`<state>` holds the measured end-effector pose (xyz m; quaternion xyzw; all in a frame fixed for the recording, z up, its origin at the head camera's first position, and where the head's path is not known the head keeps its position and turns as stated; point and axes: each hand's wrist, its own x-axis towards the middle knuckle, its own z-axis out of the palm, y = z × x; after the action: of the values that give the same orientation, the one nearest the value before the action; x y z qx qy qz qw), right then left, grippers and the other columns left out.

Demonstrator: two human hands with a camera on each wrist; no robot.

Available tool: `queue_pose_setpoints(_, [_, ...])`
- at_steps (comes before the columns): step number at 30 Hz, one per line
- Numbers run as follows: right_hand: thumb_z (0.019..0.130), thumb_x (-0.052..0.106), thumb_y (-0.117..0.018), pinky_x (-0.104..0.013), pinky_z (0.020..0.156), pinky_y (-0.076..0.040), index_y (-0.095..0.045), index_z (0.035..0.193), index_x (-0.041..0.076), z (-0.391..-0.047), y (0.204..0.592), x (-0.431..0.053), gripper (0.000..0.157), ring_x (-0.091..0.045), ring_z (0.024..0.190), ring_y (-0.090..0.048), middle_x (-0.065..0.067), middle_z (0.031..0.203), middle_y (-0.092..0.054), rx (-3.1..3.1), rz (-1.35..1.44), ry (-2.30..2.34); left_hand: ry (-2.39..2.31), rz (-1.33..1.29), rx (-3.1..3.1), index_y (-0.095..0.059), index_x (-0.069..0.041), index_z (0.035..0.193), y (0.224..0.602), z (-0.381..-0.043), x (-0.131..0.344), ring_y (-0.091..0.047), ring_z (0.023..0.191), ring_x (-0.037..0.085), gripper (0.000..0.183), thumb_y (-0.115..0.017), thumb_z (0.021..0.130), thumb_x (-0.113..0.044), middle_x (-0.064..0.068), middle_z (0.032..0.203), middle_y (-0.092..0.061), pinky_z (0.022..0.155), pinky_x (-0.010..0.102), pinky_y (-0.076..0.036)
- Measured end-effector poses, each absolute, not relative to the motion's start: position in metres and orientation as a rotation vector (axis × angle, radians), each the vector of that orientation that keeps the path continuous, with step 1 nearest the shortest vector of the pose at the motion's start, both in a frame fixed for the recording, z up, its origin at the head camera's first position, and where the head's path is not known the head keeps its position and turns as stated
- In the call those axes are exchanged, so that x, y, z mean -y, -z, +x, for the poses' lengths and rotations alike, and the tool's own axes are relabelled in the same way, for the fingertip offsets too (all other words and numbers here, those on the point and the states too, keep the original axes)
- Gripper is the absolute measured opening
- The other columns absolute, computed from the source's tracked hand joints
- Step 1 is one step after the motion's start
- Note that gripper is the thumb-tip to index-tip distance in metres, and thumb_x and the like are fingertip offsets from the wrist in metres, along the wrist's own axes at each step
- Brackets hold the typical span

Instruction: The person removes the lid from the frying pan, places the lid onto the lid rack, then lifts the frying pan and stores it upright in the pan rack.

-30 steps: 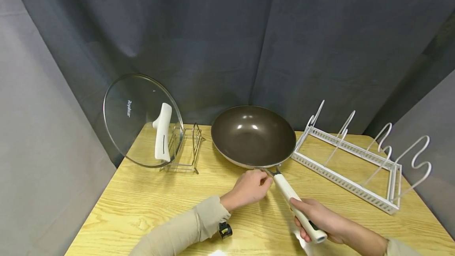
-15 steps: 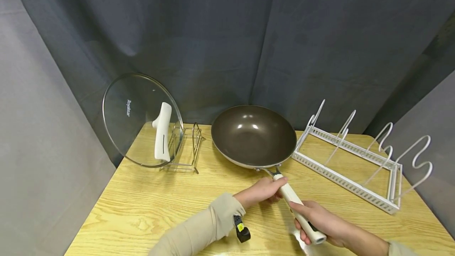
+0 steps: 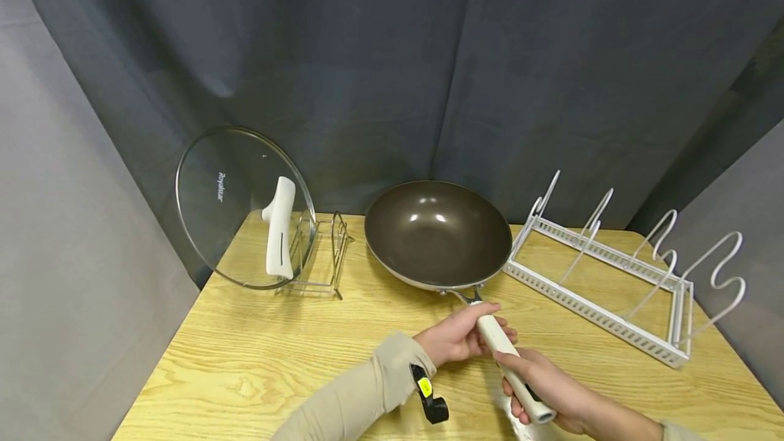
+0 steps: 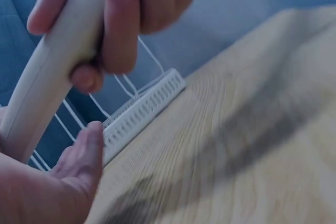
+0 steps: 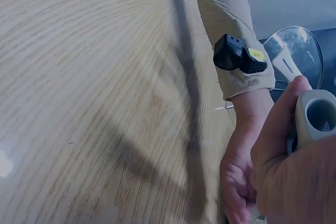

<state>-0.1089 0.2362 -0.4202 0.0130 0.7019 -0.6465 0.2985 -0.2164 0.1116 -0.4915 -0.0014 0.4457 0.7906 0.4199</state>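
A dark-lined wok point(image 3: 437, 233) with a cream handle point(image 3: 497, 335) stands at the middle back of the table. My right hand point(image 3: 545, 383) grips the handle near its end, thumb on top and fingers curled beneath. Farther up, close to the pan, my left hand point(image 3: 462, 335) holds the same handle from the left. Its thumb lies across the top and its fingertips come out on the far side. The left wrist view shows the handle point(image 4: 44, 80) passing through both hands, above the wood. In the right wrist view the handle's hollow end point(image 5: 321, 114) pokes out of my right hand.
On the left a glass lid point(image 3: 233, 223) with a white handle leans upright in a small wire rack point(image 3: 333, 257). A white rack point(image 3: 600, 305) with several wire dividers lies to the right, close beside the wok. Dark cloth point(image 3: 392, 73) hangs behind the table.
My left hand has moved right and slightly down, from beside the pan's rivets to holding the handle. The right hand keeps its grip, and the wok has hardly moved.
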Motion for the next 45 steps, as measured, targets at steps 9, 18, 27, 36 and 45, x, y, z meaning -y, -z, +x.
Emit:
queue_pose_setpoints(9, [0.094, 0.024, -0.054, -0.022, 0.043, -0.046, -0.034, 0.110, -0.010, -0.107, 0.422, -0.231, 0.042, -0.008, 0.046, -0.051, -0.007, 0.069, -0.053, -1.923, 0.042, 1.697, -2.166, -0.104, -0.869, -0.056, 0.002, 0.099, 0.487, -0.211, -0.123, -0.057, 0.112, 0.032, 0.019, -0.048, 0.087, -0.009, 0.021, 0.108, -0.064, 0.096, 0.038, -0.045])
queue_pose_setpoints(18, [0.093, 0.015, -0.054, -0.020, 0.043, -0.040, -0.030, 0.114, -0.011, -0.106, 0.424, -0.233, 0.041, -0.006, 0.044, -0.045, -0.001, 0.059, -0.048, -1.903, -0.023, 1.721, -2.200, -0.136, -0.811, -0.058, -0.008, 0.085, 0.483, -0.210, -0.124, -0.062, 0.069, 0.006, 0.012, -0.048, 0.092, -0.009, -0.001, 0.078, -0.064, 0.071, 0.020, -0.051])
queue_pose_setpoints(27, [0.095, 0.015, -0.053, -0.020, 0.043, -0.041, -0.031, 0.114, -0.011, -0.106, 0.429, -0.238, 0.039, -0.006, 0.043, -0.045, 0.000, 0.057, -0.048, -1.897, -0.075, 1.734, -2.143, -0.119, -0.735, -0.043, -0.016, 0.071, 0.482, -0.212, -0.122, -0.042, 0.057, 0.002, 0.032, -0.042, 0.101, -0.027, -0.009, 0.061, -0.041, 0.067, 0.018, -0.044])
queue_pose_setpoints(36, [0.095, 0.010, -0.052, -0.020, 0.041, -0.041, -0.036, 0.104, -0.009, -0.101, 0.435, -0.240, 0.027, -0.006, 0.044, -0.046, 0.000, 0.058, -0.048, -1.890, -0.157, 1.748, -2.103, -0.089, -0.762, -0.042, -0.016, 0.070, 0.484, -0.209, -0.118, -0.045, 0.058, 0.003, 0.031, -0.045, 0.100, -0.024, -0.009, 0.062, -0.043, 0.070, 0.021, -0.047])
queue_pose_setpoints(45, [0.096, 0.006, -0.047, -0.019, 0.041, -0.041, -0.036, 0.101, -0.005, -0.101, 0.445, -0.238, 0.017, -0.005, 0.042, -0.047, 0.003, 0.055, -0.050, -1.830, -0.257, 1.821, -2.108, -0.037, -0.835, -0.044, -0.016, 0.070, 0.477, -0.208, -0.110, -0.049, 0.060, 0.003, 0.030, -0.047, 0.099, -0.023, -0.008, 0.064, -0.046, 0.071, 0.022, -0.050])
